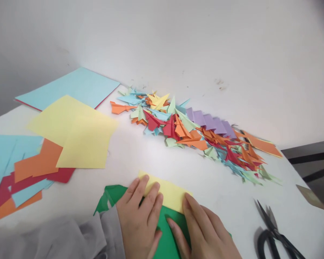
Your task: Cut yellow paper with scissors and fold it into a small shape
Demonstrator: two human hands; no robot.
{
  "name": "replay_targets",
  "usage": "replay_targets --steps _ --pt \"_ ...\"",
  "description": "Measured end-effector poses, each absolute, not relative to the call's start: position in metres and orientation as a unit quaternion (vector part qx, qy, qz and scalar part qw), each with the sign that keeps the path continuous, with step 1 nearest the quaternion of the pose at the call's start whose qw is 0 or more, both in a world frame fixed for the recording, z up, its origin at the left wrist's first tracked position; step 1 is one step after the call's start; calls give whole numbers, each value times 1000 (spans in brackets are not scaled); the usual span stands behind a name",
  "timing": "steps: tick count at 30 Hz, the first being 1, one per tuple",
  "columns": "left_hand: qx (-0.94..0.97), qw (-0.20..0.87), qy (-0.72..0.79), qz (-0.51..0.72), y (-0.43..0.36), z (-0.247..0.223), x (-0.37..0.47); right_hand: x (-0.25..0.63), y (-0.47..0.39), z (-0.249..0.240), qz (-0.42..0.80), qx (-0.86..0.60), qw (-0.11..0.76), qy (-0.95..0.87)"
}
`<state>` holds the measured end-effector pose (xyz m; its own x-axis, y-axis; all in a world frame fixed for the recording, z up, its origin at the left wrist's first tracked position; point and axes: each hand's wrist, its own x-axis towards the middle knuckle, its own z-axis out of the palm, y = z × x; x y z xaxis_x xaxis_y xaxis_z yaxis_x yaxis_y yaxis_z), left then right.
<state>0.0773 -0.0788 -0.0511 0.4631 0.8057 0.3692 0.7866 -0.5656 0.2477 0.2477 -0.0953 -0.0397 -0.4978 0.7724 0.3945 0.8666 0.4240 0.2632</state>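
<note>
A narrow strip of yellow paper (172,195) lies across a green sheet (166,233) at the lower middle. My left hand (142,214) rests flat on the strip's left part, its fingers stretched out and slightly apart. At the strip's right end, the fingertips of my right hand (202,226) press on the paper, with the fingers close together and the thumb apart on the green sheet. Neither hand is lifted off the work. The palm side of both hands is hidden.
Small folded paper planes (175,126) form a long heap against the wall. Black scissors (275,232) lie open at right. At left are yellow sheets (83,140), a blue sheet (75,86) and orange scraps (37,163). Purple folded paper (210,122) stands behind the heap.
</note>
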Motion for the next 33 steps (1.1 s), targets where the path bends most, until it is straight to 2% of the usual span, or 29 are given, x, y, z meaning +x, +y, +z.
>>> replay_targets --steps 14,25,33 --pt "855 27 470 218 -78 -47 76 247 -96 -38 -211 -511 92 -828" --pt "877 64 444 173 -75 -36 66 247 -103 -33 -228 -520 38 -822" --pt "885 87 426 166 -72 -30 62 238 -104 -31 -222 -544 59 -807"
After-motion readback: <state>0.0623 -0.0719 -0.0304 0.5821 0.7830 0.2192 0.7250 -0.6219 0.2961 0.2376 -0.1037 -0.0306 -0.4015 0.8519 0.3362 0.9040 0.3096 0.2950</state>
